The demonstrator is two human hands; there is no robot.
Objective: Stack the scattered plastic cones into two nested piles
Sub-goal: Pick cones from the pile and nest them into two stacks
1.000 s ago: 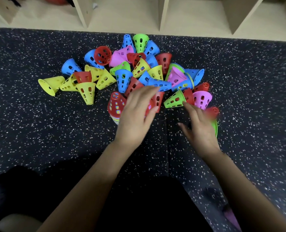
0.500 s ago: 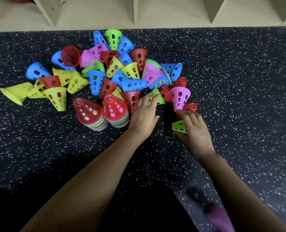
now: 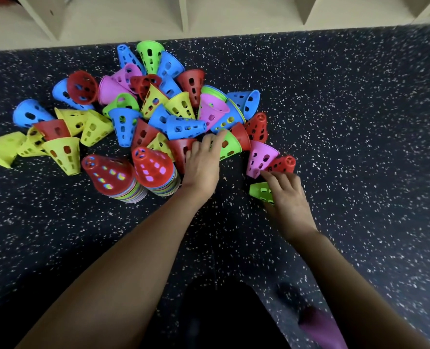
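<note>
My L hand [image 3: 203,162] is creeping fwd, flat fingers now touching the green cone [image 3: 230,148] lying sideways right ahead, nearest pile [image 3: 156,172] just left, while R hand [image 3: 288,200] is gripping a 2nd cone [image 3: 259,191].

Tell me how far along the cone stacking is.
Partway. Done: one nested pile and a second nested pile, both red-topped, stand side by side. In hand: the right hand grips a green cone, and the left hand touches the near edge of the heap of loose cones. Left: that whole heap needs stacking.
</note>
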